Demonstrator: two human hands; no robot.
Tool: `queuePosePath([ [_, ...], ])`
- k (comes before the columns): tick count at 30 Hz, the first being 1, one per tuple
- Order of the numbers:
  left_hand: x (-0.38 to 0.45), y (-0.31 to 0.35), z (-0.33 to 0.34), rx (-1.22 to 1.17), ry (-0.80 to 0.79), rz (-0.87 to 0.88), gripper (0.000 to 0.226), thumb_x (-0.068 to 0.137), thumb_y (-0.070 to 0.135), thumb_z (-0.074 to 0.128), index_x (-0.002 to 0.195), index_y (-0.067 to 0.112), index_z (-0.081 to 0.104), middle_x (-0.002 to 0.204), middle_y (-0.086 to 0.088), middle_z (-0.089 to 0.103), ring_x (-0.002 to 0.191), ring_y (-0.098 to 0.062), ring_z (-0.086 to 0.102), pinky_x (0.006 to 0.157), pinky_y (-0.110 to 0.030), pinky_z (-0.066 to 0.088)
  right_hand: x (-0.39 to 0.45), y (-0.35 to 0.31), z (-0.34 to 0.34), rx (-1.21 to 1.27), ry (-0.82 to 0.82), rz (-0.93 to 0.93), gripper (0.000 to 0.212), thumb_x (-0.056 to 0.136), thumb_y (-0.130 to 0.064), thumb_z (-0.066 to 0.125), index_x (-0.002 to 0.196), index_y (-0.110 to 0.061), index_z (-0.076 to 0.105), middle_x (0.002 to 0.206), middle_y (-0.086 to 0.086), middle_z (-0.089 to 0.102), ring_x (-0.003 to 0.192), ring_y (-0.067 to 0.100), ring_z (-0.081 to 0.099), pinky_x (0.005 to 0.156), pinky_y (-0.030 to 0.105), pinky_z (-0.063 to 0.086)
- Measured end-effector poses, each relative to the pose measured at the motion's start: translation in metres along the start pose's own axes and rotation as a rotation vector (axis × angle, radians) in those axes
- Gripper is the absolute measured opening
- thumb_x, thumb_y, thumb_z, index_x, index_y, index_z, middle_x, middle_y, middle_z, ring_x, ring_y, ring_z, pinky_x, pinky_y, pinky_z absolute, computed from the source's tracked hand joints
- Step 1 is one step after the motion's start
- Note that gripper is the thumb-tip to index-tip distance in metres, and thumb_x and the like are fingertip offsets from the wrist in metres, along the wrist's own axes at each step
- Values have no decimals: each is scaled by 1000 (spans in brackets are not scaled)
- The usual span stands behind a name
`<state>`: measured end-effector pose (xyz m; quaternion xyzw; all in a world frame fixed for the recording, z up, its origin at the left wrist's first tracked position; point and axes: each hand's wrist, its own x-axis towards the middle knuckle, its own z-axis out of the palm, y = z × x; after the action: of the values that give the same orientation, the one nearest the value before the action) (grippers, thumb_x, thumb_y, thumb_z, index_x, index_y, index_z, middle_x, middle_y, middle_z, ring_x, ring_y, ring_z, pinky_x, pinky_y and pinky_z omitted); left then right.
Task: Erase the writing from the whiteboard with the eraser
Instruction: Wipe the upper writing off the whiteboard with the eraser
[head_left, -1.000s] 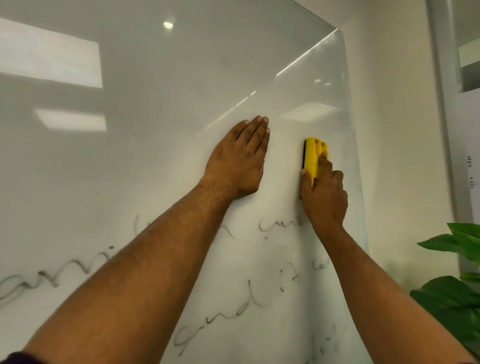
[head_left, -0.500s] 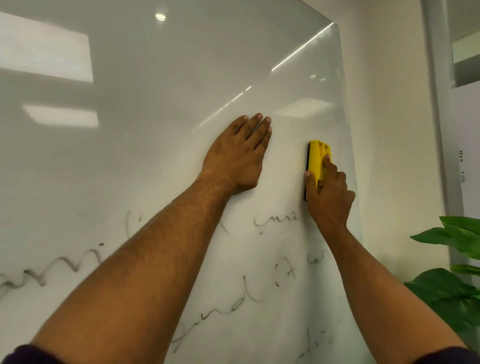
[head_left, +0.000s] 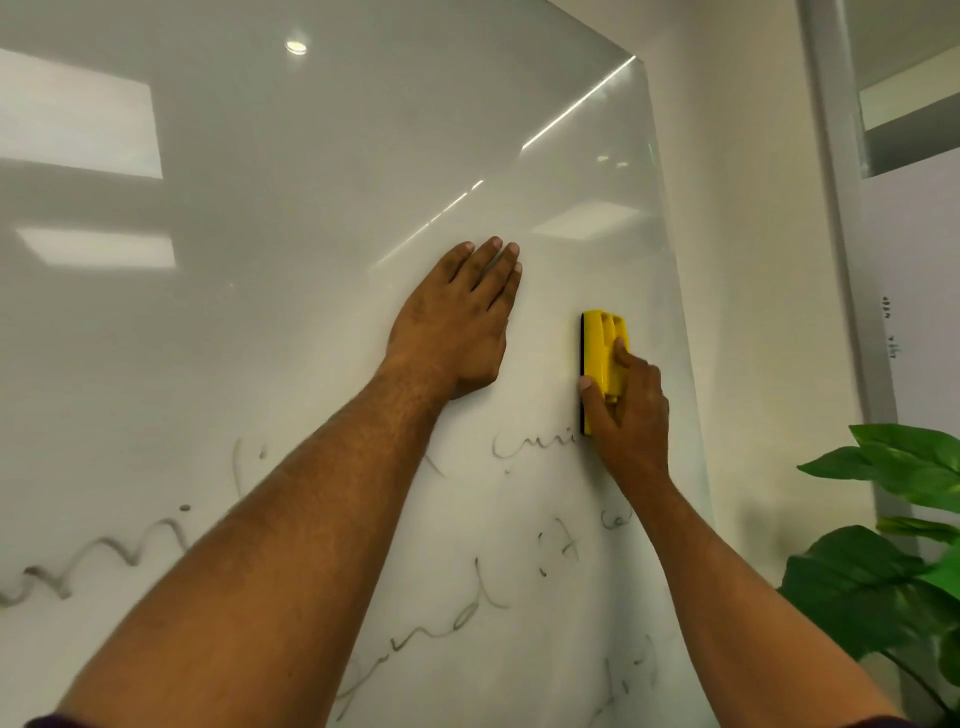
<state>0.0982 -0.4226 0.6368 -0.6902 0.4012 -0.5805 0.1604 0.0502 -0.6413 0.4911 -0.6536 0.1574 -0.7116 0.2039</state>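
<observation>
A large glossy whiteboard (head_left: 311, 260) fills most of the view. Faint grey handwriting (head_left: 467, 618) runs across its lower half; the upper half is blank. My right hand (head_left: 631, 410) grips a yellow eraser (head_left: 602, 353) with a black felt edge, held upright and pressed against the board near its right edge, its lower end touching a scribbled word (head_left: 530, 444). My left hand (head_left: 457, 322) lies flat on the board, fingers together and pointing up, a little left of the eraser and holding nothing.
The board's right edge (head_left: 670, 260) meets a cream wall (head_left: 743, 260). A leafy green plant (head_left: 888, 545) stands at the lower right. A metal frame post (head_left: 836, 208) rises at the far right. Ceiling lights reflect on the board.
My right hand has slid the eraser down the board toward the scribbled word. My left hand has stayed pressed flat in about the same place.
</observation>
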Motion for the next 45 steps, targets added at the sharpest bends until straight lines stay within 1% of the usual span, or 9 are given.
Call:
queuePosePath([
  [4, 0, 1, -1, 3, 3, -3, 65, 111, 37, 12, 166, 8, -7, 175, -12, -10, 163, -28, -8, 133, -46, 0, -6, 1, -1, -33, 46, 350, 52, 95, -49, 56, 135, -15, 48, 120, 11, 61, 106, 36, 60, 97, 48, 43],
  [8, -1, 2, -1, 2, 0, -7, 65, 112, 37, 12, 166, 7, -7, 175, -13, -10, 163, -29, -8, 133, -46, 1, -31, -5, 1, -90, 33, 98, 48, 98, -39, 63, 135, -11, 51, 115, 11, 62, 99, 31, 60, 88, 45, 46],
  [12, -1, 2, -3, -14, -6, -8, 65, 112, 36, 12, 167, 7, -7, 175, -13, -10, 163, -28, -8, 133, -46, 1, -30, -11, 2, -89, 22, 446, 51, 99, -51, 51, 138, -21, 40, 128, 11, 57, 103, 40, 62, 87, 47, 48],
  [16, -1, 1, -4, -15, -20, -11, 63, 112, 35, 11, 166, 8, -8, 175, -11, -12, 163, -27, -9, 133, -45, 0, -49, -9, -7, -77, -78, 189, 55, 100, -57, 48, 140, -21, 38, 132, 5, 54, 99, 33, 62, 79, 43, 50],
  [20, -3, 0, -3, -14, -22, -11, 63, 112, 34, 11, 166, 7, -8, 175, -12, -12, 163, -27, -8, 133, -45, 1, -47, 3, -14, -206, -119, 463, 54, 101, -52, 45, 141, -18, 34, 132, 14, 57, 103, 41, 62, 82, 45, 46],
  [25, -2, 2, -2, -2, -27, -4, 64, 112, 36, 10, 166, 7, -9, 175, -13, -12, 163, -28, -9, 133, -45, 1, -76, -7, -20, -124, -185, 99, 63, 101, -51, 50, 152, -17, 36, 138, 6, 51, 100, 30, 63, 80, 43, 54],
  [37, -7, 2, -4, -1, -42, 4, 62, 113, 35, 10, 166, 8, -9, 175, -11, -12, 163, -26, -9, 133, -43, 0, -75, -21, -12, -129, -154, 372, 65, 101, -60, 42, 154, -26, 25, 141, 8, 49, 108, 36, 63, 81, 42, 47],
  [41, -11, 6, -5, 6, -66, 16, 62, 114, 36, 9, 166, 8, -10, 175, -11, -14, 163, -26, -10, 133, -43, 0, -96, -28, -17, -112, -189, 107, 68, 102, -57, 45, 159, -26, 27, 142, 3, 49, 99, 25, 62, 81, 39, 53],
  [45, -14, 6, -10, 3, -96, 26, 61, 114, 35, 9, 166, 8, -11, 174, -10, -15, 162, -24, -11, 133, -41, -2, -78, -23, -15, -228, -198, 488, 65, 103, -60, 35, 155, -23, 22, 138, 14, 54, 110, 41, 61, 91, 48, 47],
])
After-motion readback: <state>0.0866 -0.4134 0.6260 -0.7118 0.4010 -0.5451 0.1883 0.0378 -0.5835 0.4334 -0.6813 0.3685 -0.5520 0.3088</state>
